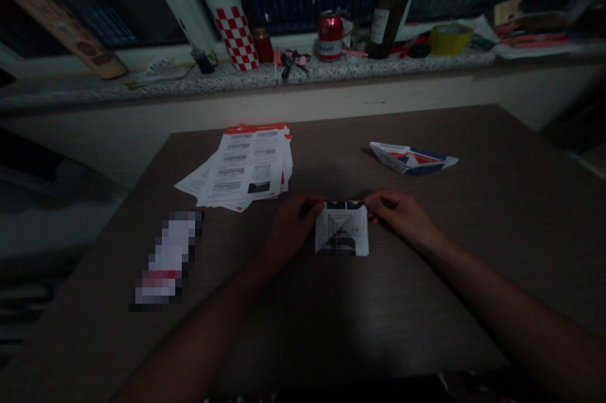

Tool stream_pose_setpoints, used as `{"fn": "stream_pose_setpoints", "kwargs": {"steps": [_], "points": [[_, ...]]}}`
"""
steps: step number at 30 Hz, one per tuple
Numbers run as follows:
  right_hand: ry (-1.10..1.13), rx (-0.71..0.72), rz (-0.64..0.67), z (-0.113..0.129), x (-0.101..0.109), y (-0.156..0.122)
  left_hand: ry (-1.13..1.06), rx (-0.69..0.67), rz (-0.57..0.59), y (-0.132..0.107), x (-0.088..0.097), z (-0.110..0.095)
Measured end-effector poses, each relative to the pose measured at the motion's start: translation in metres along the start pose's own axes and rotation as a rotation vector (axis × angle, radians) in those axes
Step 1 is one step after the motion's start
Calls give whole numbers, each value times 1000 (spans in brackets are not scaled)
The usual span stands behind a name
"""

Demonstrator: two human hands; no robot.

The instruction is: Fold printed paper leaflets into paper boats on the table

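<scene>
Dimly lit room, window side: dark panes are bordered by pale frames, and a speckled sill (265, 79) is lined with assorted articles. Among these are noted a white bottle (230, 18) patterned below in red checks, a red can (330, 36), a dark bottle (386, 21) with a pale label, and a yellow roll of tape (449, 40). Below the sill is set a brown table (511, 188), on which the following are found.

Item: one folded paper square (341, 232), printed, creased in diagonals meeting near its middle, with a dark band along its far edge. It is placed directly between the two hands, which are brought to its far corners. Its far left corner is pinched by the left hand (296, 220), its far right corner by the right hand (398, 210); how far the fingers reach underneath cannot be told. Its near edge is left untouched.

Item: one paper boat (411, 160), white, blue and red, set beyond the right hand and apart from it.

Item: one fanned stack of printed sheets (246, 166), laid beyond the left hand.

Item: one phone (168, 258), its face pixelated, laid left of the left forearm.
</scene>
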State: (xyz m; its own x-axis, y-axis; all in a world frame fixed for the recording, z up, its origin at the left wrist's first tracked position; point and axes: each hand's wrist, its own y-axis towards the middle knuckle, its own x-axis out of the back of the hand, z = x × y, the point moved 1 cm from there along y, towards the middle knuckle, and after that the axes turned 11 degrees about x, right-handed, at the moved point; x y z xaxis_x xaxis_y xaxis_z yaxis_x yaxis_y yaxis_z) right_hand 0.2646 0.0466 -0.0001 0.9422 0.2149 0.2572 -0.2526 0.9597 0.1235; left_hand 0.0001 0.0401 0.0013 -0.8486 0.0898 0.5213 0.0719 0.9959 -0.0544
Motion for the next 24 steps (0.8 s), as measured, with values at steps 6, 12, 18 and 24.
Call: {"fn": "stream_pose_setpoints", "kwargs": {"steps": [6,12,18,24], "points": [[-44,70,-56,4,-2,-2,-43,-4,22,-4,1,-4],[-113,116,-78,0,-2,-1,-22,10,31,-4,2,-6],[-60,89,-17,7,-4,-3,-71,9,6,-6,2,-7],[51,27,14,17,-11,-8,-81,-16,-10,-11,1,-10]]}}
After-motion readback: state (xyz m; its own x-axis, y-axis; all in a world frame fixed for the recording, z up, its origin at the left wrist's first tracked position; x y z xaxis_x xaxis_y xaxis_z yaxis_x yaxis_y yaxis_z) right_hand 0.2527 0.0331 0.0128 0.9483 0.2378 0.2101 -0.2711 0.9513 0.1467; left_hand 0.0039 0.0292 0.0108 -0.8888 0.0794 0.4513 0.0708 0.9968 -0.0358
